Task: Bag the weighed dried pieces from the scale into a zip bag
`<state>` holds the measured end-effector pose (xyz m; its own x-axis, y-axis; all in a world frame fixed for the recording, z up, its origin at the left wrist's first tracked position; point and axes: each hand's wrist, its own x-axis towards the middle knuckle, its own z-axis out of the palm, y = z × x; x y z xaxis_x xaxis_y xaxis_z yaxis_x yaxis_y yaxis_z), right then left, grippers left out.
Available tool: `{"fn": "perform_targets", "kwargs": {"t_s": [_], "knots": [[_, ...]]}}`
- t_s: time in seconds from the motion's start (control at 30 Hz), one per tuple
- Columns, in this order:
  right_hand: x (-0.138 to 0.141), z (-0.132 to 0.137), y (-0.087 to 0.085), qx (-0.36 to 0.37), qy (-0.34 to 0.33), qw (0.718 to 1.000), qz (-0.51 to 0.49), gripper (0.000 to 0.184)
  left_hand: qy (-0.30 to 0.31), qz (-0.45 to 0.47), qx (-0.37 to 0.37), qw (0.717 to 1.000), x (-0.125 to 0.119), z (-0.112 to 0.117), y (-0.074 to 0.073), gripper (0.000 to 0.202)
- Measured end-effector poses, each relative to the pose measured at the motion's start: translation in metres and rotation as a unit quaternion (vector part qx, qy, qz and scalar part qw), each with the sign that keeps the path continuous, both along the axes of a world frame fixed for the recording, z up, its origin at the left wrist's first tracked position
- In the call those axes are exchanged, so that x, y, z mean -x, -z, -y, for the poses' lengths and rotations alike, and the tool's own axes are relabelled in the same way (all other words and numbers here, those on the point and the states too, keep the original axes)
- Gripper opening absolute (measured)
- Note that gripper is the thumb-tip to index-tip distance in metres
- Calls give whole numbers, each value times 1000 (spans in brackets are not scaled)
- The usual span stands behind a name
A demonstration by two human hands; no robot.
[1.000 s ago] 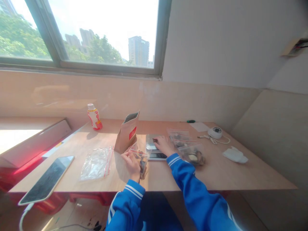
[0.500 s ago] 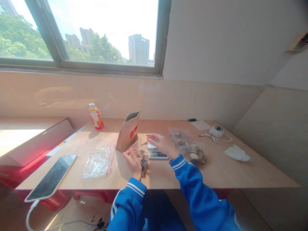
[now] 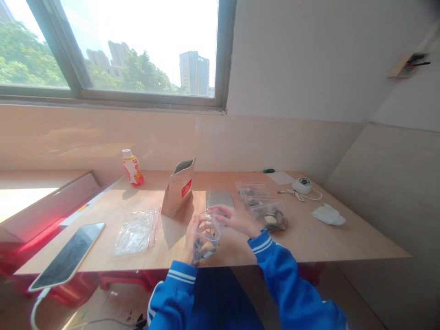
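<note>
My left hand (image 3: 190, 240) grips the side of a small clear zip bag (image 3: 206, 238) with dark and pale pieces inside, held upright over the near table edge. My right hand (image 3: 237, 219) pinches the bag's open top from the right. Just behind them lies a small grey scale (image 3: 219, 198). An open brown paper pouch (image 3: 178, 187) with a red label stands to the left of the scale. Both sleeves are blue with white stripes.
Filled clear bags (image 3: 268, 215) lie right of the scale; empty zip bags (image 3: 136, 231) lie to the left. A phone (image 3: 67, 256) overhangs the wooden table's (image 3: 326, 243) left corner. A small bottle (image 3: 130, 167), a white round device (image 3: 301, 185), a white cloth (image 3: 328, 214) and a green pen (image 3: 268, 171) sit further off.
My right hand left the scale and came back to the bag's mouth. My left hand lifted the bag nearer to me, toward the table edge.
</note>
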<state>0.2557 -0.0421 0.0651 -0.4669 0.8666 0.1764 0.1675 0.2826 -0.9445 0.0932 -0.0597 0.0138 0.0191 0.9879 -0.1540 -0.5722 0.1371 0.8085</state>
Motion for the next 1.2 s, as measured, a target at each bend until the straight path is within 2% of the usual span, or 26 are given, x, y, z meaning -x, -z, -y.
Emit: {"fn": "perform_targets", "kwargs": {"t_s": [0.07,0.17,0.27,0.37,0.5,0.67,0.9,1.03,1.2], "knots": [[2,7,-1,3,9,1000,-23,36,38,11,12,999,-2,1,1,35],[3,12,7,11,110,989,-94,33,90,18,27,995,-2,4,-3,38],[0,12,24,33,231,958,-166,37,101,41,9,994,5,8,-13,59],[-5,12,39,46,294,933,-202,40,97,2,-38,995,10,10,-17,67],[-12,15,55,51,289,935,-199,47,20,-134,-72,988,7,4,-5,51],[-16,18,74,75,311,930,-181,53,-55,-170,-79,981,0,-6,13,41],[-17,19,87,50,383,908,-163,51,-55,-168,-72,982,4,-5,15,38],[-18,17,87,32,401,898,-179,49,-54,-114,-48,991,8,-8,22,40],[-19,17,87,23,402,895,-192,46,-49,-101,-41,993,9,-8,24,44]]}}
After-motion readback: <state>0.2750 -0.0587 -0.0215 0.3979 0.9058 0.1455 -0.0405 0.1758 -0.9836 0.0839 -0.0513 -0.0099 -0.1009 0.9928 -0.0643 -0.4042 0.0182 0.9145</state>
